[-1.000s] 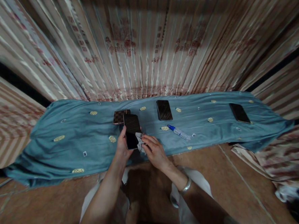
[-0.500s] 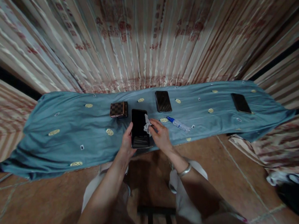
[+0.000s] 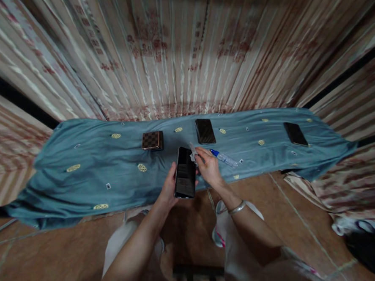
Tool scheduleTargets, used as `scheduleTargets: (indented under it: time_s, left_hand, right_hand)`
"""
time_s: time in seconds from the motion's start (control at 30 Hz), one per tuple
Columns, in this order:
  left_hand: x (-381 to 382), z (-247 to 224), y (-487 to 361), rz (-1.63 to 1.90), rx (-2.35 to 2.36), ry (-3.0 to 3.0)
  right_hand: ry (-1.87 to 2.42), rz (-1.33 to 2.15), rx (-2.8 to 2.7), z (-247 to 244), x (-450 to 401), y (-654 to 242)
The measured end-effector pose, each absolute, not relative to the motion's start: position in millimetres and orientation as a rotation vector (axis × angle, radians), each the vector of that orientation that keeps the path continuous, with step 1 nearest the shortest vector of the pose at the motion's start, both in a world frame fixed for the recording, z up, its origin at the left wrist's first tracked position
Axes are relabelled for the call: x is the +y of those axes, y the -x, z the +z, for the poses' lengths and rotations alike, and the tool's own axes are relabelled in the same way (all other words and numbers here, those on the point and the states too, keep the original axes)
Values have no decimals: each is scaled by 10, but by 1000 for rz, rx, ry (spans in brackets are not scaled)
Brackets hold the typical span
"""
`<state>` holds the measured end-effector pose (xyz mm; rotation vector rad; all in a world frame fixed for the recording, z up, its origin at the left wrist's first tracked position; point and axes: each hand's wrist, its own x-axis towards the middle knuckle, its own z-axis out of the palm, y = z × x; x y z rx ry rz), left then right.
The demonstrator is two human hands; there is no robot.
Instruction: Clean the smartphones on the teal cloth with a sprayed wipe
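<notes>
A black phone [image 3: 185,173] is held in my left hand [image 3: 169,185], tilted over the front edge of the cloth-covered table, its dark glossy face up. The thumb lies along its left edge and fingertips show at its right edge. My right hand [image 3: 209,166] pinches a crumpled whitish tissue [image 3: 193,153] beside the phone's upper right corner. Just right of that hand lies a clear bottle [image 3: 227,159] with a blue cap. Behind the phone, a checkered brown wallet [image 3: 152,140] sits to the left and a dark flat case [image 3: 205,131] to the right.
Blue patterned cloth [image 3: 90,163] covers the long table. Another dark phone-like object [image 3: 295,134] lies at its right end. Striped curtains [image 3: 177,73] hang behind and at both sides. A black stool or frame bar [image 3: 198,270] is low in front, and a black bag [image 3: 370,243] is at lower right.
The phone and my left hand have moved right and nearer to me, and the phone leans differently. My right hand, with the tissue, has shifted slightly right. The camera view has shifted a little.
</notes>
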<state>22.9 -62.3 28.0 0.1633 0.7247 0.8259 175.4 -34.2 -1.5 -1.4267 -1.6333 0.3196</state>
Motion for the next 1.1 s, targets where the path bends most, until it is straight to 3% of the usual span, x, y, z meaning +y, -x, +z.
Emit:
scheduleTargets:
  time_s: [0.67,1.1]
  left_hand:
    - [-677,156,-35,958,899,-435]
    - [-600,130,142,1170,834,-350]
  right_hand:
    - [1144,-57,-2342,354,-402,-1352]
    - [864,23,-2542,281,-741,-1121]
